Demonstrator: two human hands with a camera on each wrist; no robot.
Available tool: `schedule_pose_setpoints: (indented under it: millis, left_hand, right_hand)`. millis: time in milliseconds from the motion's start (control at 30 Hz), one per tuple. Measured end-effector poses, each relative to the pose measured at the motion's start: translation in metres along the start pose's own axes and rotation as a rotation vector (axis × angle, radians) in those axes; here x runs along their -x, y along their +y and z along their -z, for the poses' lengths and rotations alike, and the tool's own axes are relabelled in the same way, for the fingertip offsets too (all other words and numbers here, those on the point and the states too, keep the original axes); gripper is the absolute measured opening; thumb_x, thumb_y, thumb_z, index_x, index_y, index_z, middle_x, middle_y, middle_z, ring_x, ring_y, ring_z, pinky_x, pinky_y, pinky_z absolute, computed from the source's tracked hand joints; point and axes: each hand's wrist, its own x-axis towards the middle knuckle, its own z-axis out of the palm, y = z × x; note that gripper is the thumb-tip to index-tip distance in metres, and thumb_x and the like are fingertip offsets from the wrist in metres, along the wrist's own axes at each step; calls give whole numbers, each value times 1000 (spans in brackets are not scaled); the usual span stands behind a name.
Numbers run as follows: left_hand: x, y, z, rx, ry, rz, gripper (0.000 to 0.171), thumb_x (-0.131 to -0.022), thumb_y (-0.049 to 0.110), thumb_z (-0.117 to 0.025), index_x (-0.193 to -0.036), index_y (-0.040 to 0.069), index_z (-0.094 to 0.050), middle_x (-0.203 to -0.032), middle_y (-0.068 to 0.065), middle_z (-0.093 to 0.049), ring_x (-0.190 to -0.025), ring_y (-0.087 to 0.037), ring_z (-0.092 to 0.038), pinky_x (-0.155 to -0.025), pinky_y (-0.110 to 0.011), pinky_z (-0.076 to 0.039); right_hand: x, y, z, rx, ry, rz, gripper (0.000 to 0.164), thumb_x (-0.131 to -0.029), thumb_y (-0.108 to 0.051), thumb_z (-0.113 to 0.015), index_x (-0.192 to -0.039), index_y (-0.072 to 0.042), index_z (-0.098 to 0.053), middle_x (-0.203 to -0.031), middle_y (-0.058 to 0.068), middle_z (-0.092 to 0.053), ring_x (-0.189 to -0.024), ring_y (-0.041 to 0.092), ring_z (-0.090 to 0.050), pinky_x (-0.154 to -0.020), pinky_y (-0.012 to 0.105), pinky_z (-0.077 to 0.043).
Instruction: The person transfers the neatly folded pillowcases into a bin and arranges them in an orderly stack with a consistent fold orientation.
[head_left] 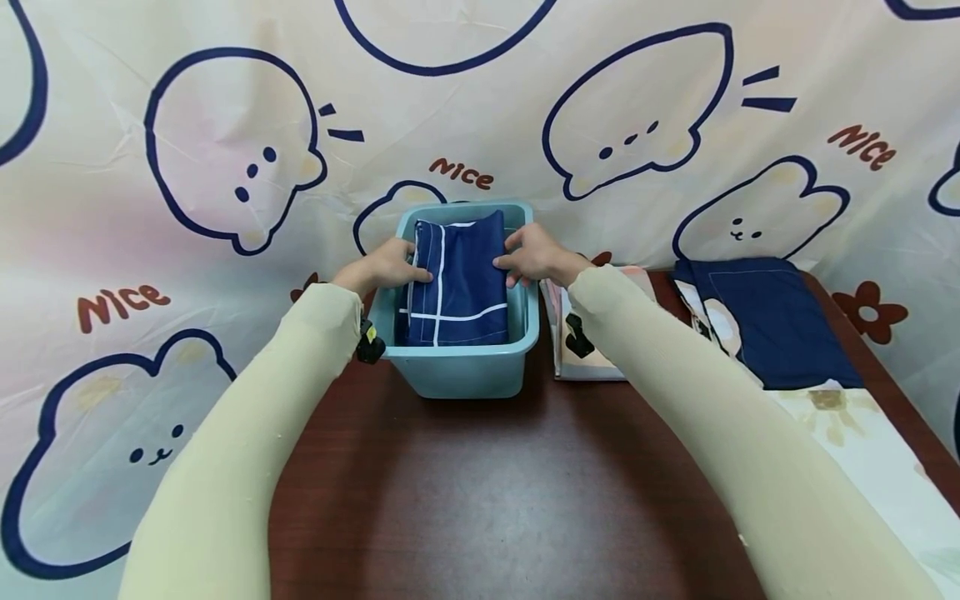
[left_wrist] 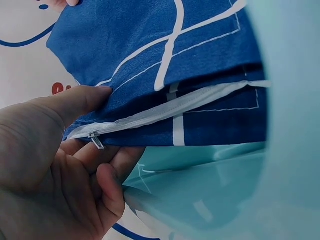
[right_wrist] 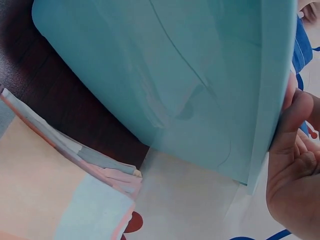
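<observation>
A folded navy cushion cover [head_left: 468,283] with white lines lies in a light blue plastic bin [head_left: 468,375], its back part tilted up towards the rim. My left hand [head_left: 386,265] grips the cover's left edge; in the left wrist view the thumb lies on top and the fingers are beneath. A white zipper [left_wrist: 165,107] with a metal pull runs along that edge. Across the bin, my right hand [head_left: 536,252] pinches the cover's right edge with thumb and fingers. The bin's wall [right_wrist: 165,85] hides most of that hold in the right wrist view.
A folded peach and pink cloth [head_left: 585,350] lies right of the bin, partly under my right forearm. Farther right are a folded navy cloth [head_left: 780,321] and a white cloth [head_left: 847,433] with a flower print. A patterned curtain [head_left: 480,125] hangs behind the brown table [head_left: 480,500].
</observation>
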Motion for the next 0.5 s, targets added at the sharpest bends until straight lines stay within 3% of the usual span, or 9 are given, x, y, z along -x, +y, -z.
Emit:
schedule_pose_setpoints:
  millis: [267, 367, 500]
  left_hand:
    - [-1, 1, -2, -5, -8, 2, 40, -100, 15, -62, -131, -9, -57, -127, -30, -65, -114, -37, -66, -104, -50, -50]
    - [-1, 1, -1, -12, -16, 3, 40, -100, 16, -62, -131, -9, -57, -126, -30, -66, -111, -36, -66, -103, -49, -50]
    - [-2, 0, -1, -34, -22, 0, 38, -100, 16, -62, -129, -8, -58, -124, -28, -67, -107, -32, -66, -100, -47, -50]
  right_hand:
    - [0, 0, 1, -1, -9, 0, 56, -101, -11, -61, -151, 6, -40, -117, 22, -66, -52, 7, -62, -49, 18, -48]
    - [0, 1, 0, 8, -3, 5, 55, -101, -10, -61, -149, 6, -42, -108, 18, -67, -51, 7, -62, -48, 18, -48]
    - [-2, 1, -1, 27, 5, 25, 41, -100, -9, -62, -136, 9, -55, -94, 14, -67, -51, 7, -62, -48, 18, -48]
